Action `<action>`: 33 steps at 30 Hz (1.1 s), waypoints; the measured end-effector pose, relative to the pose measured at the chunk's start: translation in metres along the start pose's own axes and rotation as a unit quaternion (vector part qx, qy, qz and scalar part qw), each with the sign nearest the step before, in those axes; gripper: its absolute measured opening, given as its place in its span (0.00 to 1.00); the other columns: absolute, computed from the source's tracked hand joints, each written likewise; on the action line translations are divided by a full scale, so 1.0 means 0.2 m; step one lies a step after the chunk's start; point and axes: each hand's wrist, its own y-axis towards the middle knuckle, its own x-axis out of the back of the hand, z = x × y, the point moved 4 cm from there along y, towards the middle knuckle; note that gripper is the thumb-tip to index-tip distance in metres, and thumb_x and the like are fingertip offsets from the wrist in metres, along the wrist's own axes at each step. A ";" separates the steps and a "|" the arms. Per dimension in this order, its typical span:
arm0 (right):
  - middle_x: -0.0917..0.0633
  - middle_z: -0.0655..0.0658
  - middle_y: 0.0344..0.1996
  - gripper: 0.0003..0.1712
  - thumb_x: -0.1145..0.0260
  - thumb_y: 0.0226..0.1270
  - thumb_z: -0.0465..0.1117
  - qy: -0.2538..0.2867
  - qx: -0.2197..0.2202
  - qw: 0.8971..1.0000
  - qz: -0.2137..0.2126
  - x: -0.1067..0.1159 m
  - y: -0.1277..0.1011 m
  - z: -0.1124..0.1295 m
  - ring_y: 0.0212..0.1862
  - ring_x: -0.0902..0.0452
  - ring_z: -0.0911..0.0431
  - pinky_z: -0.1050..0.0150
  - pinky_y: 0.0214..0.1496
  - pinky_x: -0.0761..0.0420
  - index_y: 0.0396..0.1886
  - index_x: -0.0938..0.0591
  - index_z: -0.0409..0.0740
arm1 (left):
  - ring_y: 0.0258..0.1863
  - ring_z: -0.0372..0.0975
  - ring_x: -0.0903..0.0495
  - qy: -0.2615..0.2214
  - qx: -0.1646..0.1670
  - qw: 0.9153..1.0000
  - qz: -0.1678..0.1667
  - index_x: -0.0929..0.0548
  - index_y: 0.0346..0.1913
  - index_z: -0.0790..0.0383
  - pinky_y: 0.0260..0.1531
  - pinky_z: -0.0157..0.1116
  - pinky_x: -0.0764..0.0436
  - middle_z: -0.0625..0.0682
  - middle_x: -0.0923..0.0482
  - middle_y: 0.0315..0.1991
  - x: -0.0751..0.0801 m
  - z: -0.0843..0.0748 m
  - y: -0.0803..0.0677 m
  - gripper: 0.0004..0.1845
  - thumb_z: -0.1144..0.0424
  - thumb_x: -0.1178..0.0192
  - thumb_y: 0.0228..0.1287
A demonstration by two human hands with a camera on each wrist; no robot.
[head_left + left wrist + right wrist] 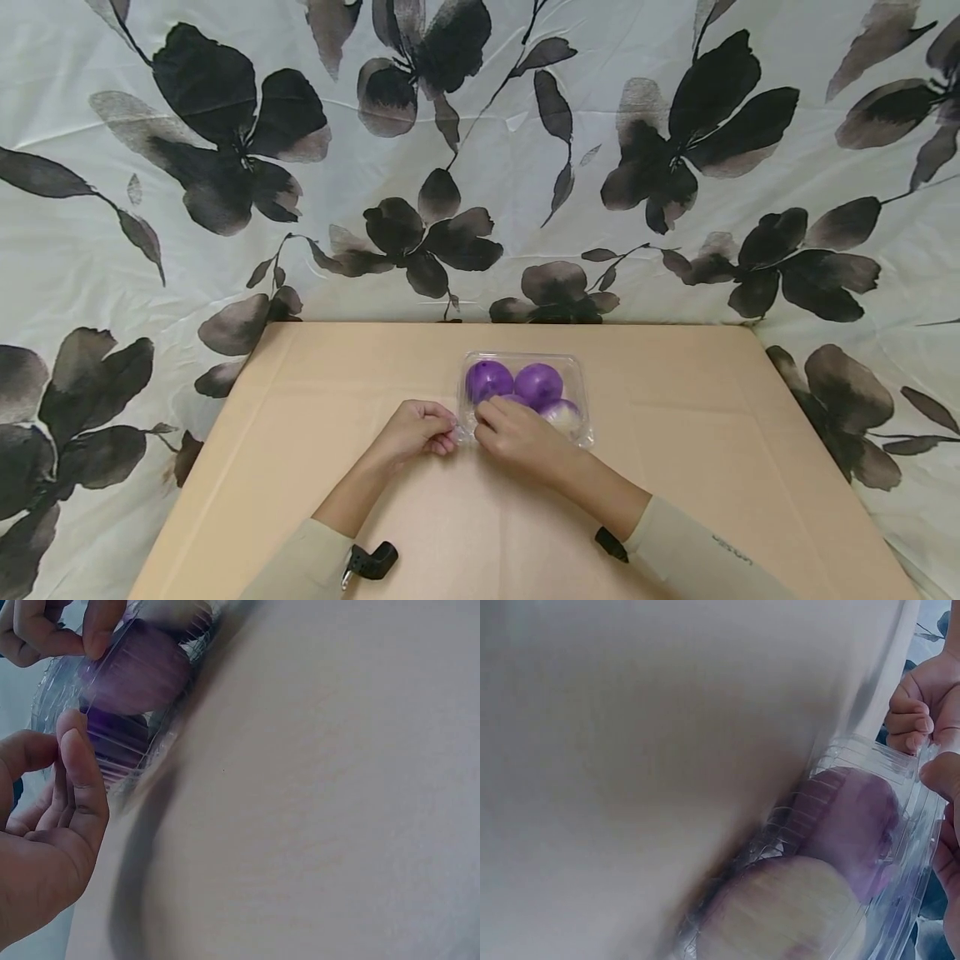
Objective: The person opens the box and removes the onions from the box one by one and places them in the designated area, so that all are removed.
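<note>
A clear plastic container (573, 364) holds several round, glossy purple pieces of produce (538, 385); one (780, 904) is largely cream-coloured with purple patches. At the container's near left corner, my left hand (420, 433) pinches the thin plastic edge between thumb and fingertips. Close beside it, my right hand (521, 435) pinches the near edge and covers part of the produce in the head view. Both hands meet the same rim in the left wrist view. Whether the lid is fully fastened I cannot tell.
The container stands on a tan board-like tabletop (675, 417), towards its far side. Behind and around the table hangs white cloth (540, 167) with dark flower prints. A black device (372, 561) is strapped at the left sleeve, another (611, 544) at the right.
</note>
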 end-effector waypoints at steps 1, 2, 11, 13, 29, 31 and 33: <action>0.24 0.47 0.36 0.08 0.39 0.69 0.29 0.001 0.000 1.000 0.001 0.00 0.00 0.00 0.37 0.30 0.56 0.71 0.38 0.23 0.30 0.19 0.43 | 0.21 0.37 0.16 0.002 -0.001 1.000 -0.002 0.19 0.40 0.78 0.22 0.27 0.15 0.52 0.15 0.23 0.00 0.00 0.00 0.06 0.74 0.43 0.70; 0.24 0.47 0.36 0.07 0.38 0.68 0.29 0.002 -0.001 1.000 0.001 0.00 0.00 0.00 0.37 0.30 0.56 0.71 0.38 0.23 0.30 0.19 0.43 | 0.21 0.36 0.17 0.003 -0.003 1.000 -0.003 0.19 0.40 0.78 0.22 0.27 0.15 0.51 0.15 0.22 0.00 0.00 0.00 0.06 0.75 0.43 0.70; 0.23 0.48 0.37 0.05 0.33 0.65 0.30 -0.008 -0.019 1.000 -0.008 -0.01 0.02 0.01 0.35 0.31 0.57 0.71 0.35 0.23 0.30 0.18 0.43 | 0.19 0.35 0.17 0.011 -0.008 1.000 -0.008 0.19 0.38 0.77 0.20 0.27 0.16 0.51 0.16 0.21 0.00 -0.03 0.01 0.05 0.76 0.44 0.67; 0.23 0.48 0.37 0.06 0.35 0.67 0.30 -0.007 -0.024 1.000 -0.012 -0.01 0.02 0.01 0.35 0.31 0.57 0.72 0.34 0.24 0.30 0.18 0.43 | 0.19 0.35 0.17 0.015 -0.009 1.000 -0.011 0.19 0.38 0.77 0.20 0.27 0.16 0.51 0.16 0.20 0.01 -0.03 0.01 0.05 0.77 0.44 0.67; 0.23 0.49 0.34 0.24 0.60 0.76 0.31 -0.010 -0.030 0.997 -0.074 -0.02 0.03 -0.01 0.33 0.30 0.58 0.74 0.31 0.25 0.26 0.20 0.44 | 0.19 0.34 0.17 0.052 -0.021 0.998 -0.015 0.20 0.41 0.82 0.21 0.26 0.14 0.49 0.16 0.20 0.02 -0.07 0.03 0.07 0.77 0.43 0.65; 0.23 0.49 0.34 0.23 0.59 0.75 0.31 -0.009 -0.030 0.997 -0.077 -0.02 0.03 -0.01 0.33 0.30 0.58 0.74 0.32 0.25 0.26 0.20 0.44 | 0.19 0.34 0.17 0.056 -0.022 0.998 -0.018 0.20 0.40 0.82 0.20 0.26 0.14 0.49 0.17 0.20 0.02 -0.07 0.04 0.07 0.77 0.43 0.65; 0.23 0.49 0.34 0.22 0.58 0.75 0.31 -0.009 -0.032 0.997 -0.076 -0.02 0.03 -0.01 0.33 0.30 0.58 0.73 0.31 0.25 0.26 0.21 0.44 | 0.19 0.35 0.17 0.059 -0.024 0.998 -0.018 0.19 0.40 0.83 0.20 0.26 0.14 0.50 0.16 0.20 0.02 -0.07 0.04 0.07 0.78 0.43 0.64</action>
